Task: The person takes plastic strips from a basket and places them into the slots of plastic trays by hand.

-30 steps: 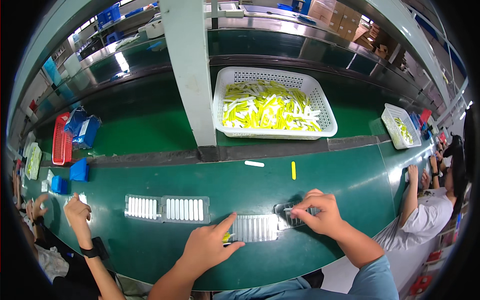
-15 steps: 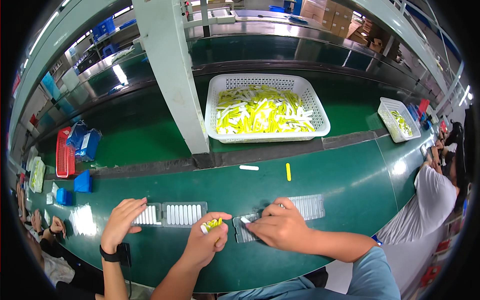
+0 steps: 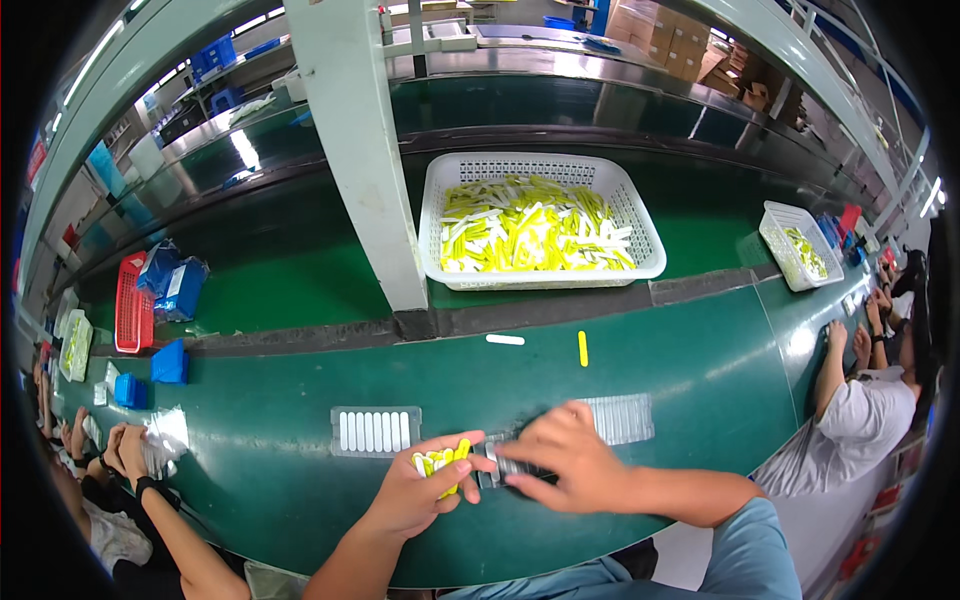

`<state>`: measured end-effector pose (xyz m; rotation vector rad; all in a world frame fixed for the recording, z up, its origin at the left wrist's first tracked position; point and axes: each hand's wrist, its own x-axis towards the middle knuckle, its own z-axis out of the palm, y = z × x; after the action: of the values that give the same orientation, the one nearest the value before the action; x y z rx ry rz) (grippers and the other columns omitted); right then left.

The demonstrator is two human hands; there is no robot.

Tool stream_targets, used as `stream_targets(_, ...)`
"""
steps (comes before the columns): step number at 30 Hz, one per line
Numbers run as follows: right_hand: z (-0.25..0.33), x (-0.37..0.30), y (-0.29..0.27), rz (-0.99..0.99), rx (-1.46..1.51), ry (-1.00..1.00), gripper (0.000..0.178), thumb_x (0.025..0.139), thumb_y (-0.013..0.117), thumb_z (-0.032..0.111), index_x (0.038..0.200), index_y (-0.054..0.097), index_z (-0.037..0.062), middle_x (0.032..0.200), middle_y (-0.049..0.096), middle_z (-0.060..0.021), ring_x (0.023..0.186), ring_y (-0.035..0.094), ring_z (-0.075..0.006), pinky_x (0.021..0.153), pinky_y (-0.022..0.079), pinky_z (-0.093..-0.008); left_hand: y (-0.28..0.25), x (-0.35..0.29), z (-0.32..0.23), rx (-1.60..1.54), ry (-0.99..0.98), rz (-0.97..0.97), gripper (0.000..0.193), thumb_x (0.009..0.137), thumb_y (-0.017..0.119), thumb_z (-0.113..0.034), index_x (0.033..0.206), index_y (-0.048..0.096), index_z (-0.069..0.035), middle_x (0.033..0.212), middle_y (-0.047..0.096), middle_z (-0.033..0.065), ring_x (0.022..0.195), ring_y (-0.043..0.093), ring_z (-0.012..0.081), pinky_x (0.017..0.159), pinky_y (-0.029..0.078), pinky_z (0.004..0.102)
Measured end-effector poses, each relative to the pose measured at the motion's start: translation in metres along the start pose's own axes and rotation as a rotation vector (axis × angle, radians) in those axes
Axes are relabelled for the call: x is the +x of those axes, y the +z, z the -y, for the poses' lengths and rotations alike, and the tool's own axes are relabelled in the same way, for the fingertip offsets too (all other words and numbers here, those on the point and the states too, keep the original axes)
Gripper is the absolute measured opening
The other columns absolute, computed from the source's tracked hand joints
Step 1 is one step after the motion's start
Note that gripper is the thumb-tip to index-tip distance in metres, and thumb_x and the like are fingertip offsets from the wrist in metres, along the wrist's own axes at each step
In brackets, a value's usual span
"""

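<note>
My left hand (image 3: pixel 415 490) is closed around a bunch of small yellow and white plastic strips (image 3: pixel 440 460), with its fingertips beside a clear compartmented tray (image 3: pixel 490 478). Over that tray hovers my right hand (image 3: pixel 575 455), fingers apart and nothing visible between them; it hides much of the tray. A whitish piece shows in the tray near the fingertips. Just beyond my right hand lies another clear tray (image 3: pixel 622 418) with ribbed slots. To the left, a clear tray (image 3: pixel 376 432) holds a row of several white strips.
Behind the work surface a white basket (image 3: pixel 650 262) is heaped with yellow and white strips. One white strip (image 3: pixel 505 340) and one yellow strip (image 3: pixel 583 349) lie loose. A metal post (image 3: pixel 360 160) stands left of the basket. Co-workers' hands (image 3: pixel 125 450) are at the left; another person (image 3: pixel 865 420) sits right.
My right hand has opened from its pinch on a white strip. My left hand has shifted slightly right. The co-worker's hand has withdrawn left, and the filled tray beside it is gone from there.
</note>
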<state>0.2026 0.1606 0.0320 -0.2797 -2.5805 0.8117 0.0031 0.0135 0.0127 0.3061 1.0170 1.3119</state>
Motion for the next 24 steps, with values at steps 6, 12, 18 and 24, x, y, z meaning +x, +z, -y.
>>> stream_targets(6,-0.007,0.024,0.002,0.006,0.227,-0.030,0.014,0.083,0.081,0.014,0.096,0.078,0.0099,0.073,0.059,0.0031,0.070,0.056,-0.0144,0.078,0.036,-0.0326,0.007,0.003,0.011,0.146,-0.033,0.229,0.046,0.100,0.064,-0.008,0.143,0.050,0.002,0.118,0.070,0.0181,0.083,0.071,0.0159,0.049,0.033,0.0182)
stream_targets(12,-0.012,0.014,-0.005,-0.257,-0.120,-0.183,0.008,0.080,0.081,0.016,0.084,0.076,0.0127,0.070,0.057,0.0029,0.068,0.055,-0.0176,0.078,0.041,-0.0352,-0.007,0.000,-0.002,-0.064,0.121,-0.171,0.049,0.098,0.063,-0.004,0.145,0.047,0.002,0.128,0.066,0.0212,0.092,0.071,0.0200,0.050,0.037,0.0201)
stream_targets(18,-0.009,-0.012,0.014,0.124,-0.281,-0.276,0.030,0.084,0.079,0.034,0.103,0.076,0.0117,0.076,0.058,0.0024,0.069,0.053,-0.0181,0.078,0.041,-0.0350,-0.011,-0.002,-0.010,-0.220,0.044,-0.046,0.054,0.095,0.056,0.004,0.148,0.043,0.003,0.142,0.056,0.0246,0.111,0.067,0.0266,0.054,0.041,0.0219)
stream_targets(24,-0.010,0.010,-0.004,-0.068,0.080,0.021,0.026,0.083,0.080,0.025,0.103,0.076,0.0103,0.070,0.057,0.0011,0.068,0.056,-0.0173,0.075,0.039,-0.0331,0.002,-0.004,-0.005,-0.083,-0.020,0.065,0.049,0.098,0.057,0.002,0.146,0.046,0.004,0.140,0.058,0.0236,0.121,0.065,0.0335,0.055,0.043,0.0232)
